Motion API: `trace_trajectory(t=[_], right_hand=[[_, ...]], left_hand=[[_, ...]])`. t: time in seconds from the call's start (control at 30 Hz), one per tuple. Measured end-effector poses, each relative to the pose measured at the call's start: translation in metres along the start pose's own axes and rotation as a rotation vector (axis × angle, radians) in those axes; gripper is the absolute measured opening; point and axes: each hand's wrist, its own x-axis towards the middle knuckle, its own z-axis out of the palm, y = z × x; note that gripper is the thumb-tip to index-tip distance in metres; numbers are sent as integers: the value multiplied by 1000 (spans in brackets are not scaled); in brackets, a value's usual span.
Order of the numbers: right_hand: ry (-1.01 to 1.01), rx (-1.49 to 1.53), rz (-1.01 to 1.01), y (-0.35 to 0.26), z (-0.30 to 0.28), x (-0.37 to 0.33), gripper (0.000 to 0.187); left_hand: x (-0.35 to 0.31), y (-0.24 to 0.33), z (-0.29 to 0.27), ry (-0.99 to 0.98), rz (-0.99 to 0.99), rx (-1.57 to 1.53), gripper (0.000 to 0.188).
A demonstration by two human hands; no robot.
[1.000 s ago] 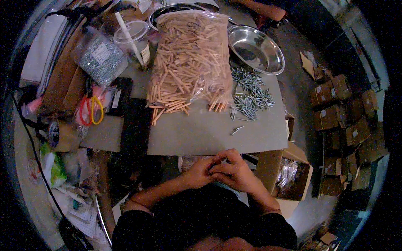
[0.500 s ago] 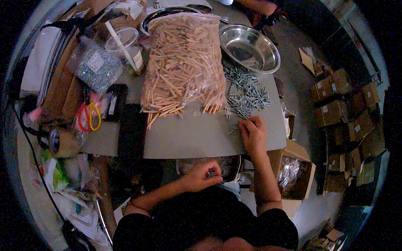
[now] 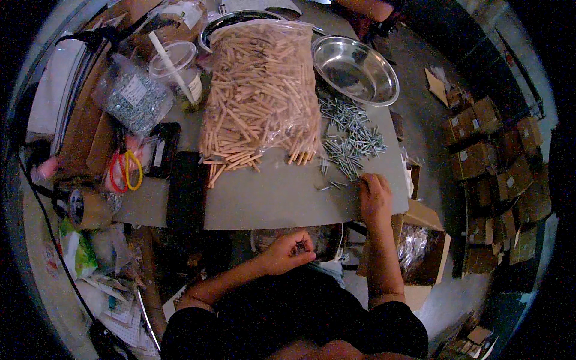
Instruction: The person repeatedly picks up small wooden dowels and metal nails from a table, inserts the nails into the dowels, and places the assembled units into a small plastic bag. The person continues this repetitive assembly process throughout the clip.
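Observation:
A loose pile of silvery screws point(image 3: 357, 129) lies on the grey table to the right of the bag. My right hand point(image 3: 375, 195) rests on the tabletop just below that pile, back upward and fingers curled down. Whatever its fingertips may pinch is hidden under them. A few stray screws point(image 3: 335, 185) lie just left of those fingers. My left hand point(image 3: 290, 251) is held below the table's front edge, fingers curled toward the thumb; something small and dark inside is too unclear to name. A large clear bag of wooden dowels point(image 3: 261, 90) lies open toward me, several dowels spilling out.
A shiny metal bowl point(image 3: 355, 71) stands behind the screws. At left are a bag of small metal parts point(image 3: 136, 96), a plastic cup with a straw point(image 3: 183, 75), scissors point(image 3: 126, 171) and a black phone-like object point(image 3: 163, 150). Cardboard boxes point(image 3: 492, 156) are stacked at right.
My right hand has moved right and slightly toward me, away from the stray screws, which lie shifted and more exposed. The left hand has hardly moved.

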Motion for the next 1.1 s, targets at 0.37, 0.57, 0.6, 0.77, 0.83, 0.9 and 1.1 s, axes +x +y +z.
trace_trajectory(t=[0.37, 0.57, 0.6, 0.77, 0.83, 0.9, 1.1], right_hand=[[58, -18, -10, -15, 18, -11, 11], [0, -43, 16, -32, 21, 0, 12], [-9, -4, 7, -34, 21, 1, 12], [-109, 6, 16, -52, 12, 2, 16], [-122, 14, -28, -49, 17, -1, 16], [-183, 24, -74, -45, 18, -3, 16], [-443, 188, -206, -48, 11, -14, 21]], left_hand=[[-2, -4, 2, -17, -5, -41, 22], [-3, 5, -4, -86, -148, -23, 23], [-4, 6, -5, -82, -144, -17, 23], [-5, 3, -3, -71, -163, -32, 23], [-4, 5, -3, -83, -196, -32, 24], [-1, -9, 2, -30, -111, 17, 24], [17, -48, 15, 3, -248, -229, 27]])
